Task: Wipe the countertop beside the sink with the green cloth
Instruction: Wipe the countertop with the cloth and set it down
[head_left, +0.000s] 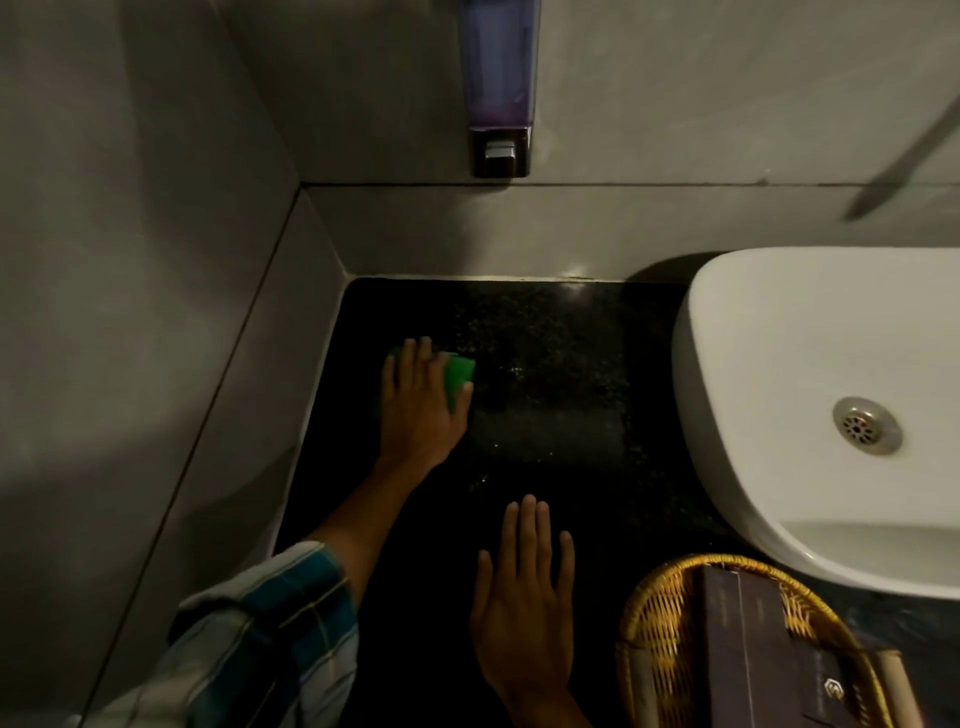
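Note:
The green cloth (459, 372) lies on the black speckled countertop (550, 374), left of the white sink (810, 395). My left hand (418, 402) presses flat on top of the cloth near the left wall, covering most of it; only its right edge shows. My right hand (524, 597) rests palm down on the counter nearer to me, fingers spread, holding nothing.
A woven wicker basket (660, 613) with a dark box (753, 649) sits at the front right, below the sink. A soap dispenser (500, 88) hangs on the grey back wall. Grey tiled walls bound the counter at the left and back.

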